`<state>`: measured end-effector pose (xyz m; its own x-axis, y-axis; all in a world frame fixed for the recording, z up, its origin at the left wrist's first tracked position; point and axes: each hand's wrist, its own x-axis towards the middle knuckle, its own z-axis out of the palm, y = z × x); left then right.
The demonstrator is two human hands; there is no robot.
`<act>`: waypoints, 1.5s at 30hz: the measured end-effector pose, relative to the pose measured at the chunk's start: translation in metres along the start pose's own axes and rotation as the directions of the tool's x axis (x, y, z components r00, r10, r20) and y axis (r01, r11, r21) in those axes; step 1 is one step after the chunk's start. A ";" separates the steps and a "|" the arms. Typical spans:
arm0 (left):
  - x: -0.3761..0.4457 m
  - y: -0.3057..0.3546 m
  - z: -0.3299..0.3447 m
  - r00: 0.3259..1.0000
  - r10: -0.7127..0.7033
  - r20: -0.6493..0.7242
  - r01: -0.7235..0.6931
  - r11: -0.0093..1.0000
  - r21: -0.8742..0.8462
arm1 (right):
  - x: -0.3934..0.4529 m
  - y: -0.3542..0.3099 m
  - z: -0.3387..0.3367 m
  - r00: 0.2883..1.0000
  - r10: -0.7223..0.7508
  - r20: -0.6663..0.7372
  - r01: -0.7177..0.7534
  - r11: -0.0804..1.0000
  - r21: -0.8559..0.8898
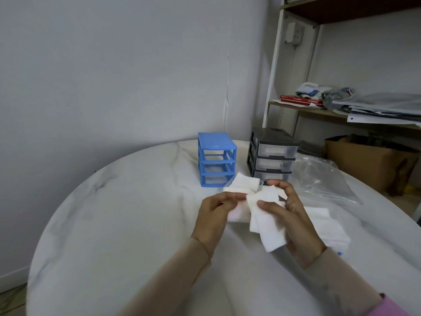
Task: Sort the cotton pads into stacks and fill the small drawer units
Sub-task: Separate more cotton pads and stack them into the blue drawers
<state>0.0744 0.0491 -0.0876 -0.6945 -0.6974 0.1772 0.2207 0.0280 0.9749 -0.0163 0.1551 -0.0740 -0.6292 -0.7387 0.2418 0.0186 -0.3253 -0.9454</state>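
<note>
Head view: both hands were above the round marble table [114, 213]. The right hand [293, 215] gripped a fanned bunch of square cotton pads [266, 215], thumb on top, its long axis running toward the person. The left hand [211, 215] pinched the bunch's left edge. The blue drawer unit [216, 159] and black drawer unit [272, 153] stood behind, fronts facing right.

No text, label, brand or number can be read anywhere. The red flat boxes [301, 100] on the shelf [319, 111] carry white lettering, but it is too small and blurred to make out. The blue drawer unit [216, 159] and the black drawer unit [272, 153] on the desk [127, 213] show no markings.
</note>
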 end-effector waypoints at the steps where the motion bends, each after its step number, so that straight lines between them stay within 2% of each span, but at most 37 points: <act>1: -0.001 0.000 0.002 0.999 -0.038 0.027 0.039 0.999 -0.033 | -0.001 0.000 0.001 1.000 0.005 0.015 -0.005 1.000 0.011; 3: -0.003 0.002 0.005 0.992 -0.091 0.086 0.098 0.991 -0.086 | -0.001 0.000 0.003 1.000 0.007 0.007 -0.008 1.000 0.020; 6: -0.003 0.004 0.006 0.992 -0.077 0.103 0.083 0.995 -0.057 | 0.000 0.001 0.002 1.000 -0.002 -0.021 0.003 1.000 0.010; 11: 0.001 0.003 0.000 1.000 -0.005 0.014 0.005 1.000 0.028 | 0.002 0.005 0.001 1.000 -0.004 0.001 0.004 0.998 -0.058; 20: 0.005 0.010 -0.006 0.991 -0.016 -0.130 0.010 0.999 -0.044 | 0.001 0.011 0.000 0.996 0.017 0.082 0.002 0.974 -0.228; 23: 0.007 0.013 -0.011 0.978 -0.040 -0.203 0.015 0.993 -0.119 | 0.001 0.011 -0.002 0.996 0.035 0.088 -0.010 0.963 -0.268; 29: 0.007 0.016 -0.013 0.960 -0.039 -0.278 0.002 0.991 -0.131 | 0.003 0.006 -0.008 0.994 -0.081 0.067 0.097 0.948 -0.302; 33: 0.006 0.016 -0.013 0.970 -0.014 -0.242 -0.015 0.993 -0.115 | 0.004 0.005 -0.009 0.989 -0.146 -0.004 0.137 0.933 -0.334; 38: 0.001 0.013 -0.005 0.999 0.027 -0.035 -0.029 0.999 -0.037 | 0.005 0.008 -0.009 0.989 -0.131 -0.066 0.098 0.926 -0.365; 41: 0.002 0.009 -0.004 0.999 0.037 -0.029 -0.038 0.999 -0.024 | 0.005 0.007 -0.009 0.976 -0.187 -0.108 0.130 0.910 -0.394; 45: 0.003 0.002 -0.004 0.997 0.069 0.030 -0.072 0.993 0.090 | 0.005 0.002 -0.007 0.971 -0.170 -0.169 0.127 0.963 -0.236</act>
<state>0.0753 0.0444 -0.0858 -0.6978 -0.6719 0.2482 0.2075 0.1420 0.9679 -0.0249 0.1555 -0.0759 -0.7452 -0.5624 0.3583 -0.2454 -0.2682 -0.9316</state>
